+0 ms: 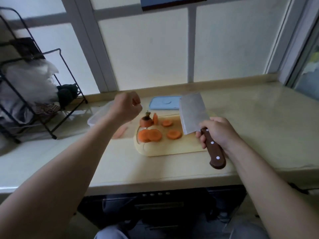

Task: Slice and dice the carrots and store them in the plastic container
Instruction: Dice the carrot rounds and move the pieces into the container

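Right hand [217,131] is gripping the cleaver [191,114] by its brown riveted handle, fingers wrapped round it. The blade is sitting over the right side of the cutting board [172,149], flat face showing and tip pointing away from the person. Can't tell if the edge is touching the board.

Left hand [126,107] is hovering just past the board's far-left corner, with the back of the hand facing the camera and the fingers curled in. The palm side is hidden, so I can't tell if it's pinching anything.

Carrots are lying on the left half of the board:
- The carrot top [146,121], with a stem stub, is standing at the far-left corner.
- One slice [155,118] is standing on edge just beside it.
- Overlapping slices [150,135] are lying near the left edge.
- Two single rounds [174,134] are lying flat towards the middle, close to the blade.

The clear plastic container [98,116] is sitting on the table [259,126] left of the board, partly hidden behind the left hand and wrist. Its contents aren't readable. The blue lid [164,102] is lying flat just beyond the board's far edge, with the cleaver tip overlapping it in view.

A pale pinkish thing [120,132] is lying between the container and the board, too blurred to identify.

A black wire rack [34,83] holding bags is standing well left of the board.
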Motion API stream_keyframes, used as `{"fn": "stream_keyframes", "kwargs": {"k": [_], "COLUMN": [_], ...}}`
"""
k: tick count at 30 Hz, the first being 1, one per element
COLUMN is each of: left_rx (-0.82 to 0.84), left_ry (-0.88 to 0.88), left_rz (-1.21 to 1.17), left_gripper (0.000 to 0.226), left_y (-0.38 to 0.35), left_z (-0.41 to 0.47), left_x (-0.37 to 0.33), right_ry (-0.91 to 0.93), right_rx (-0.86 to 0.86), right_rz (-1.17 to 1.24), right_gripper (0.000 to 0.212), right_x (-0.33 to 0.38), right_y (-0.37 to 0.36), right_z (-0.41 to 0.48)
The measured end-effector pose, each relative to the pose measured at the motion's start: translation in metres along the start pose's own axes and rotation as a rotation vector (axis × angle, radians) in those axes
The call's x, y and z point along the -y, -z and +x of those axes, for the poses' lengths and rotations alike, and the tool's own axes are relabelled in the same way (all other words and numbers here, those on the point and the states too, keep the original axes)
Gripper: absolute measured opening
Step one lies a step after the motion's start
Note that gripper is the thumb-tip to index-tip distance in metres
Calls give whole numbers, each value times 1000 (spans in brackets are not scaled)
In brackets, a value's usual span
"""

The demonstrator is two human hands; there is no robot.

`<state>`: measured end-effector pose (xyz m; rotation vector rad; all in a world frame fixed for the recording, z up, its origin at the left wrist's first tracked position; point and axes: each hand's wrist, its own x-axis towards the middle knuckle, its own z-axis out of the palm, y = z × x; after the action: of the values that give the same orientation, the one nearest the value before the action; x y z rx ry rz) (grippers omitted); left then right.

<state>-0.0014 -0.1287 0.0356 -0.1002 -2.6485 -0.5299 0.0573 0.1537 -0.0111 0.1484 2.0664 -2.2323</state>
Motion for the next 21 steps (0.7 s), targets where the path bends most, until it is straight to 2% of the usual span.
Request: {"fn": "stream_keyframes", "kwargs": {"k": [2,4,8,11,14,16,21], "left_rx": [-82,-98,102,74,41,77,355], "left_ry": [117,218,326,353,222,86,-200], "left_rz": [-4,-24,-20,-104,-92,-92,-42], "left_gripper": [8,12,17,17,20,17,18], "left_y": [15,29,45,49,44,36,-11], "left_z": [-4,-8,-15,-15,-17,-21,-31], "left_x": [31,56,81,81,54,24,-49], "right_ry": [1,-1,8,4,10,17,25], "right_rx": [52,82,103,92,46,-7,-165], "right_rz": [3,12,19,15,-16,-57,-277], "right_gripper": [13,14,18,18,14,9,11], "right_x": [3,6,8,10,13,16,29], "right_y": [-25,-48,-77,-80,-67,-50,7], "right_z": [0,0,0,0,0,-1,-16]}}
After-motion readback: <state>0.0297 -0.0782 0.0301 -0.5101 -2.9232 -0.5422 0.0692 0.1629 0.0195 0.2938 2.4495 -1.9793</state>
